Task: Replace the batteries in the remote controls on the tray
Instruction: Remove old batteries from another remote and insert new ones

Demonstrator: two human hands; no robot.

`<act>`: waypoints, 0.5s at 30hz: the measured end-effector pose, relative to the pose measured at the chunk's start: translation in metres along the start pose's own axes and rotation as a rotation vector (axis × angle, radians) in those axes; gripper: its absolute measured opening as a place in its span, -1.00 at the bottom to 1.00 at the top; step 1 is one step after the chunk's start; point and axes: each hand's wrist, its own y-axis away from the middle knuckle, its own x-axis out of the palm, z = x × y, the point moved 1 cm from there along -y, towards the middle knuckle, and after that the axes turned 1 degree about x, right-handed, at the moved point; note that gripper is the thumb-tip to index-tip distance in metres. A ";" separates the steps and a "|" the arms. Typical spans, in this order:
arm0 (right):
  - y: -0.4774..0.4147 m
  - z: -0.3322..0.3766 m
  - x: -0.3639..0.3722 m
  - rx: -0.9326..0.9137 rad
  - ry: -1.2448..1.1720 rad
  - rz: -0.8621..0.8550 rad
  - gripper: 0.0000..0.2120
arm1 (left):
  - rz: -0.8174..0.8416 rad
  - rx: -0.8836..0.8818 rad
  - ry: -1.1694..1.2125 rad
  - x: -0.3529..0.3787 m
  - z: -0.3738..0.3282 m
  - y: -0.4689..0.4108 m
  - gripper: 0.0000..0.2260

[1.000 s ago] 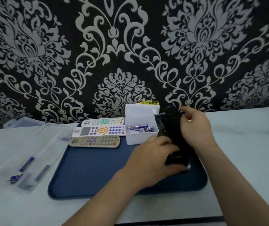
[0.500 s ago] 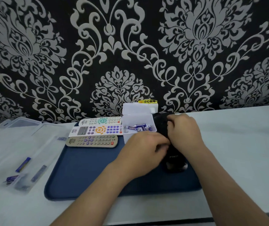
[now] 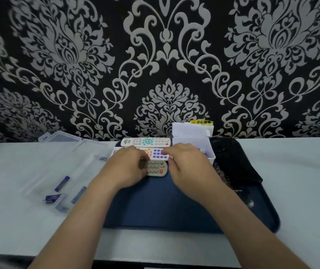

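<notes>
Grey remote (image 3: 156, 168): tray's (image 3: 155, 210) back-left; likely light, rigid, slick plastic.
Left hand (image 3: 128, 166): curled round its left half.
Right hand (image 3: 188, 166): at its right end, grasp unclear.
Best hold: probably the long side edges.

Single head-worn wide-angle view, looking forward and down across the tabletop (image 3: 300, 171) toward the patterned wall (image 3: 166, 65) straight ahead; the left hand (image 3: 126, 168) and right hand (image 3: 187, 167) lie close below the lens, near frame centre

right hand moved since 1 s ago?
Yes, leftward. The right hand was on the black remote, right of the white box; now it reaches the grey remote left of it.
</notes>
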 end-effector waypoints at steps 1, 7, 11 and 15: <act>-0.001 0.003 0.006 -0.033 0.016 0.044 -0.68 | 0.027 0.010 0.008 -0.002 0.000 0.003 -0.81; -0.003 0.012 0.041 -0.114 0.098 0.320 -0.56 | 0.262 0.052 0.168 -0.008 0.012 0.026 -0.65; -0.010 0.013 0.048 -0.114 0.119 0.398 -0.53 | 0.270 0.051 0.139 -0.009 0.022 0.037 -0.52; -0.020 0.021 0.038 0.058 -0.316 0.262 -0.49 | 0.103 0.017 0.421 -0.013 0.029 0.045 -0.75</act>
